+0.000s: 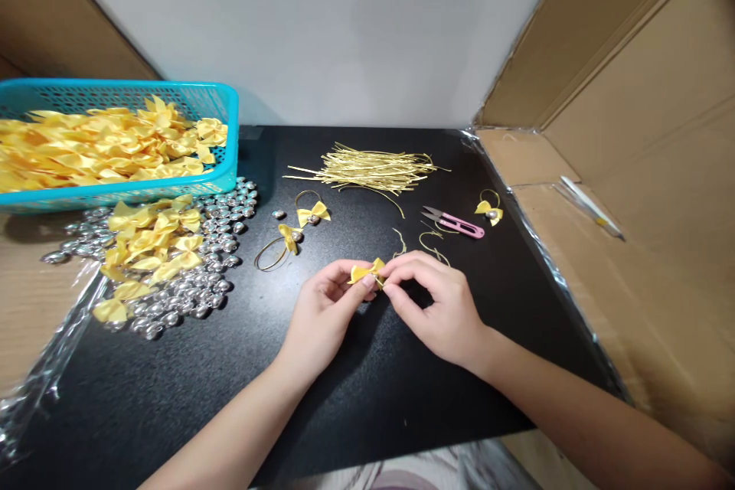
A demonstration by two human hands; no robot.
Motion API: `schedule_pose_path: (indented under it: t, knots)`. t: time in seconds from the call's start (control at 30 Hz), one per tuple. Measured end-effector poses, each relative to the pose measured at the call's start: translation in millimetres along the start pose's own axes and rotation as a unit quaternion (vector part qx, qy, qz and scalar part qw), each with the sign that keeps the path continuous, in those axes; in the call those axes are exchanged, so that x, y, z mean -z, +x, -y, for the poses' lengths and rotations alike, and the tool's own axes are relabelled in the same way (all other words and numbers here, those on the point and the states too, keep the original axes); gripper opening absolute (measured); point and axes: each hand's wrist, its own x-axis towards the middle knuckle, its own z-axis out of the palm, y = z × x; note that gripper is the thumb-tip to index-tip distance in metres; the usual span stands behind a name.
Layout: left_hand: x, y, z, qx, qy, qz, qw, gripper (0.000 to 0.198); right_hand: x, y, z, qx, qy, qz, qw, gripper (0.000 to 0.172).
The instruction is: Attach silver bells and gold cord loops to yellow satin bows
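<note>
Between my two hands, above the black table, is a yellow ribbon bow (363, 272). My left hand (330, 302) pinches it between thumb and fingers from the left. My right hand (439, 298) is closed at the bow's right side, its thumb and index fingertip pressed together at what looks like a thin gold cord (380, 285); the fingertips partly hide it. Left of my hands lie two finished-looking bows with silver beads and gold cord loops, one bow (290, 239) nearer and another bow (314, 213) behind it. Cord scraps (435, 251) lie just beyond my right hand.
A turquoise basket (230, 138) of yellow bows stands at left. Silver beads (198, 295) and loose bows (152, 237) spread before it. Gold cords (373, 168) lie at the back, pink thread snips (459, 223) and another beaded bow (490, 212) at right. A white cutter (590, 207) rests on cardboard.
</note>
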Motion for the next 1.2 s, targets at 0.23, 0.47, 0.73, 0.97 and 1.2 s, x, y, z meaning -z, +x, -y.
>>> schedule_pose_path:
  t: [0.23, 0.47, 0.73, 0.97, 1.2]
  knots:
    - [3.7, 0.9, -2.9, -0.014, 0.020, -0.056, 0.998, 0.016, 36.1, 18.4, -22.4, -0.061, -0.111, -0.072, 0.989, 0.018]
    - [1.3, -2.4, -6.7, -0.055, 0.081, -0.064, 0.993, 0.015, 45.5, 28.1, -66.9, -0.176, -0.366, -0.025, 0.913, 0.016]
    - [0.4, -1.0, -4.4, -0.059, 0.092, -0.057, 0.992, 0.017, 39.1, 58.4, -47.3, -0.226, -0.475, 0.167, 0.834, 0.018]
    - [2.6, 1.0, -3.7, -0.060, 0.073, -0.052, 0.994, 0.021, 34.0, 69.9, -40.4, -0.147, -0.525, 0.262, 0.796, 0.023]
    - [1.8, 1.8, -3.2, -0.054, 0.052, -0.042, 0.996, 0.019, 39.4, 62.0, -49.5, -0.099, -0.536, 0.287, 0.788, 0.027]
